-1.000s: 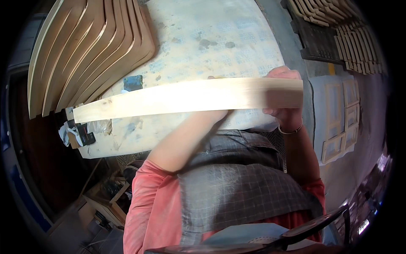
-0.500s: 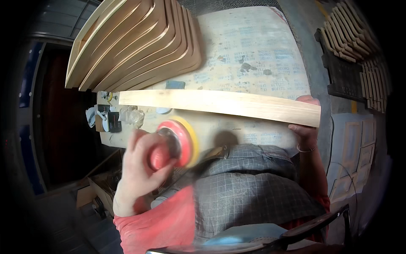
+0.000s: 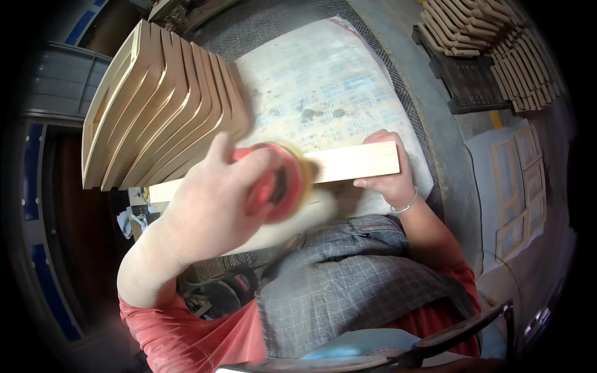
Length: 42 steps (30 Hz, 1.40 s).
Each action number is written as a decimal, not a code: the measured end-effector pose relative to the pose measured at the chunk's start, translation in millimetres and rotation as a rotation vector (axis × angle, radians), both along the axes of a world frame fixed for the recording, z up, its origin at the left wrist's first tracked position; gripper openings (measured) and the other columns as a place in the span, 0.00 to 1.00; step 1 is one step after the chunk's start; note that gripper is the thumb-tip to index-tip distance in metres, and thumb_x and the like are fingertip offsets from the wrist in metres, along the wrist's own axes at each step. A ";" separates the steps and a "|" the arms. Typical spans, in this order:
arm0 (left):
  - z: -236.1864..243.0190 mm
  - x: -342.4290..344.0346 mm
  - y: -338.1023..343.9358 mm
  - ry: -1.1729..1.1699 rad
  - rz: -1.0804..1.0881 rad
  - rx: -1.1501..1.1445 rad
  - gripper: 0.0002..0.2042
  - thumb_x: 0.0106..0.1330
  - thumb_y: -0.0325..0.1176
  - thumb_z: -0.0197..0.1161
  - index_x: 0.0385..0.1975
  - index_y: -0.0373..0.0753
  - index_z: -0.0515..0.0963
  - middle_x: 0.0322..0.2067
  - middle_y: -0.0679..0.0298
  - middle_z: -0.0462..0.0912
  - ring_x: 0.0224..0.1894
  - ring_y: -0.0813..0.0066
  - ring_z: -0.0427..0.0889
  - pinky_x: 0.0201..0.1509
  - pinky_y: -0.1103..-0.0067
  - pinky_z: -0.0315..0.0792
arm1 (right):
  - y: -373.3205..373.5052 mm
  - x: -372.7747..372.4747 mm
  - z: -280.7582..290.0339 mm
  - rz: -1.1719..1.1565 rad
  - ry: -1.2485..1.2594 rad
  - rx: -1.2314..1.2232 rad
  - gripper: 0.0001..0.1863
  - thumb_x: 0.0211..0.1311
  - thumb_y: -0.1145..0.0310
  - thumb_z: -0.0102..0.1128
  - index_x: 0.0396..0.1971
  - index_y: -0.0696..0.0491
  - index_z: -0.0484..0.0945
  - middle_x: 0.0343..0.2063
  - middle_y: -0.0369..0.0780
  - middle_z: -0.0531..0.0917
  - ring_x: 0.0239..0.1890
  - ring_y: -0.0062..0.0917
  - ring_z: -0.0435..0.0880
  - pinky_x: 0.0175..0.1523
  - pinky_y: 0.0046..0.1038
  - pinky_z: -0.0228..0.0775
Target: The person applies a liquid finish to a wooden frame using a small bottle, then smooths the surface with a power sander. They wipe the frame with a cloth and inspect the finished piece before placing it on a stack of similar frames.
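My left hand (image 3: 205, 205), slightly blurred, grips a red round sander (image 3: 273, 180) with a yellow pad, held at the middle of a long pale wooden board (image 3: 357, 160); whether the pad touches the board I cannot tell. My right hand (image 3: 395, 180) is closed round the board's right end, with thumb below and fingers above. The board lies crosswise near the front of the paper-covered table (image 3: 317, 74), its middle hidden behind my left hand and the sander. Behind its left part, several curved wooden pieces (image 3: 158, 109) stand in a close row.
A black pallet (image 3: 463, 93) with stacked wooden parts sits on the floor at upper right. Below it, pale frames (image 3: 504, 211) lie on a white sheet. Small items (image 3: 130, 224) are at the table's left corner, and a dark round container (image 3: 221, 292) stands below the front edge.
My left hand appeared with the sander half a second ago and has since risen to the board. My right hand, holding the board, has shifted left.
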<state>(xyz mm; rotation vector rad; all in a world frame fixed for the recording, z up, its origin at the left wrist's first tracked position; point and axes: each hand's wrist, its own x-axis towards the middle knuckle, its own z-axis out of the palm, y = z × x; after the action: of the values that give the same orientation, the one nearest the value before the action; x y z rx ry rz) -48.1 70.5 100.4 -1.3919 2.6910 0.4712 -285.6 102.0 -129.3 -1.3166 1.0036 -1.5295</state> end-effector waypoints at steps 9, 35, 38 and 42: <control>-7.1 -100.7 -10.1 0.141 -0.438 0.026 0.23 0.50 0.28 0.68 0.48 0.48 0.72 0.33 0.47 0.68 0.29 0.51 0.77 0.31 0.66 0.76 | 4.5 -2.4 7.3 0.034 0.095 0.172 0.31 0.45 0.67 0.75 0.50 0.53 0.71 0.47 0.41 0.79 0.50 0.28 0.79 0.54 0.30 0.70; -25.1 255.5 60.4 0.087 0.817 -0.277 0.27 0.47 0.28 0.71 0.51 0.44 0.72 0.45 0.55 0.73 0.48 0.55 0.76 0.55 0.69 0.72 | -30.4 204.4 134.7 0.489 1.517 -0.407 0.34 0.52 0.75 0.55 0.62 0.66 0.60 0.57 0.49 0.69 0.52 0.39 0.74 0.58 0.41 0.66; -51.2 243.9 109.6 0.205 0.692 -0.376 0.29 0.40 0.22 0.74 0.47 0.42 0.74 0.41 0.56 0.73 0.45 0.56 0.77 0.48 0.69 0.74 | -52.0 241.6 131.8 0.501 1.435 -0.280 0.35 0.54 0.60 0.67 0.57 0.61 0.64 0.51 0.51 0.75 0.46 0.40 0.79 0.46 0.38 0.74; -81.0 227.2 140.2 0.185 0.714 -0.050 0.28 0.43 0.30 0.76 0.48 0.48 0.75 0.41 0.57 0.73 0.43 0.54 0.78 0.46 0.68 0.76 | -77.0 286.8 143.7 0.667 1.448 -0.063 0.22 0.57 0.55 0.65 0.39 0.58 0.69 0.31 0.49 0.82 0.34 0.43 0.83 0.41 0.40 0.75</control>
<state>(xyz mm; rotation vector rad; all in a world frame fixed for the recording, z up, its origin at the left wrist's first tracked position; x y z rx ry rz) 179.2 210.7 19.4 -2.4204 2.2523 0.5951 1.2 25.0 14.4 -2.5040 1.0710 0.0885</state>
